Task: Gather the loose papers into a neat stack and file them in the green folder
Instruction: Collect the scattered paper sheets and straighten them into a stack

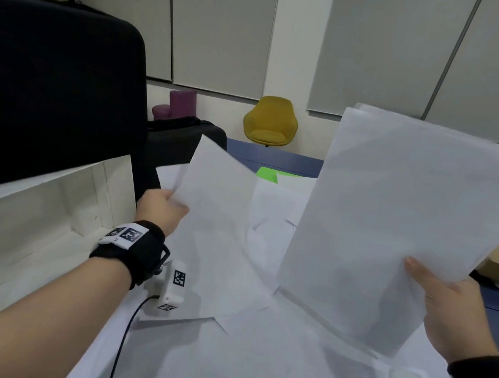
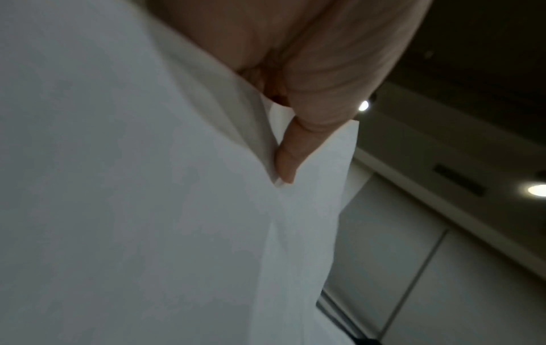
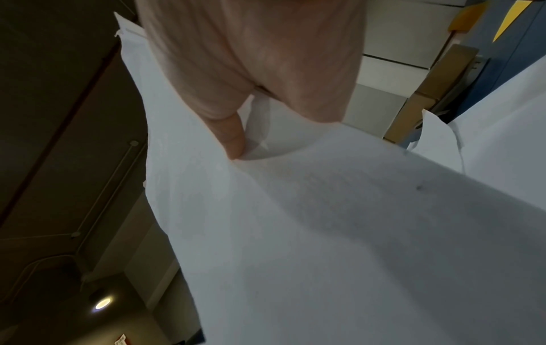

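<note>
The right hand [image 1: 457,315] gripped a raised stack of papers [image 1: 405,225] at its lower right edge, thumb on the upper face, and the left hand [image 1: 162,207] pinched a single sheet [image 1: 218,204] by its left edge, lifted above the loose papers [image 1: 253,360] that covered the counter. A corner of the green folder [image 1: 270,174] showed at the far edge of the spread, between sheet and stack. No writing was legible; faint print showed through the stack in the right wrist view.
</note>
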`<state>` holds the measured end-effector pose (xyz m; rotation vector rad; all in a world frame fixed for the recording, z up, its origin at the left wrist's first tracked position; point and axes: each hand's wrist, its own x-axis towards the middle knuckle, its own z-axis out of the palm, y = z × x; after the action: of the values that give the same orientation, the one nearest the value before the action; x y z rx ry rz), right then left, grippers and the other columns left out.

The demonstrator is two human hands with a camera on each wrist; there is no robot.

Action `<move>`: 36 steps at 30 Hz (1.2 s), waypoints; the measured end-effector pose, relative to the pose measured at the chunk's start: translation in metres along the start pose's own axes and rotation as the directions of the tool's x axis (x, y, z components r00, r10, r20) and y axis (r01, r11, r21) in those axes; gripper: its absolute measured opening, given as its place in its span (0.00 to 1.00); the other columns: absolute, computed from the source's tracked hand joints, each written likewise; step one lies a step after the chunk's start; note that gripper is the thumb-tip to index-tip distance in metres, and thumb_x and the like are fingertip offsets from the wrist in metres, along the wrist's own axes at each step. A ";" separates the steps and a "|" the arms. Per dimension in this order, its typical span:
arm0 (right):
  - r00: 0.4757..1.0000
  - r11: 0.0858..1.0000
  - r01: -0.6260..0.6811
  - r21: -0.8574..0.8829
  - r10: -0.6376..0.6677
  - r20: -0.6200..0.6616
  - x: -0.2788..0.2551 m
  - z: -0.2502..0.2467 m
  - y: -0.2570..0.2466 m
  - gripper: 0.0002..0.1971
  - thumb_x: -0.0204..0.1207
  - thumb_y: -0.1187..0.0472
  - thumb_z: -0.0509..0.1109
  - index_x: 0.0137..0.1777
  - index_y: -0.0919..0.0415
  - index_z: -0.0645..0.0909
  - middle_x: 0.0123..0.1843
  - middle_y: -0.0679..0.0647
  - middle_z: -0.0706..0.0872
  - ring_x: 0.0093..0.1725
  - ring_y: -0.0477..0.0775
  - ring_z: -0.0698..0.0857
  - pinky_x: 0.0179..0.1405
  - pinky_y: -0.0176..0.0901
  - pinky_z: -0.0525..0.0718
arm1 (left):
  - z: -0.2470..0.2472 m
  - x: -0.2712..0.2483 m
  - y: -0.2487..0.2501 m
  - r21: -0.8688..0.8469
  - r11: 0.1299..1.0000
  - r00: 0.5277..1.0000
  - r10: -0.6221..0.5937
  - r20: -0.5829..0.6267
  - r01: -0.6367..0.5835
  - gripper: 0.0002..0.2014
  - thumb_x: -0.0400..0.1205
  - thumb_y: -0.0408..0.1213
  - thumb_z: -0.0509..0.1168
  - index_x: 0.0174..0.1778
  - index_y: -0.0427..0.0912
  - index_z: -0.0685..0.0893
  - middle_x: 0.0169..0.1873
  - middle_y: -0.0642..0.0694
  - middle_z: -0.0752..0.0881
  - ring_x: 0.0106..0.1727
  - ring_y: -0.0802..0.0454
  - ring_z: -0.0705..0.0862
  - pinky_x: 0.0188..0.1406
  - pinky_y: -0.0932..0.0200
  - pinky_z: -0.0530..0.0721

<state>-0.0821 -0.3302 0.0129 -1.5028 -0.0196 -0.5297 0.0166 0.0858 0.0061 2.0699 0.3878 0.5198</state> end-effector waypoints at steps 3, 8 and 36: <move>0.999 0.999 0.033 -0.026 -0.032 0.032 -0.001 0.000 -0.010 0.24 0.61 0.46 0.74 0.55 0.59 0.87 0.51 0.44 0.92 0.49 0.41 0.90 0.43 0.28 0.86 | -0.023 -0.009 0.018 -0.171 0.978 0.992 0.117 -0.042 -0.123 0.03 0.73 0.34 0.73 0.39 0.38 0.88 0.35 0.43 0.87 0.40 0.46 0.84 0.42 0.57 0.81; 0.994 0.997 0.023 0.075 -0.031 0.109 -0.003 0.011 -0.023 0.13 0.73 0.63 0.71 0.57 0.60 0.85 0.51 0.46 0.92 0.50 0.43 0.90 0.43 0.29 0.86 | -0.047 -0.026 0.044 -0.417 0.879 0.970 0.241 -0.028 -0.230 0.07 0.74 0.29 0.76 0.47 0.35 0.88 0.41 0.42 0.90 0.39 0.50 0.87 0.41 0.53 0.86; 0.919 0.946 -0.287 0.149 0.228 0.322 -0.004 0.072 -0.021 0.23 0.68 0.65 0.73 0.65 0.63 0.81 0.57 0.58 0.91 0.54 0.60 0.90 0.47 0.48 0.90 | -0.019 -0.063 0.084 -0.612 0.777 0.827 0.436 0.355 -0.146 0.19 0.75 0.26 0.71 0.63 0.36 0.82 0.55 0.38 0.90 0.57 0.31 0.87 0.59 0.35 0.84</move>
<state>-0.0709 -0.2606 0.0378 -1.3563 -0.1054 -0.0776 -0.0418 0.0273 0.0735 1.5915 -0.3790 0.2371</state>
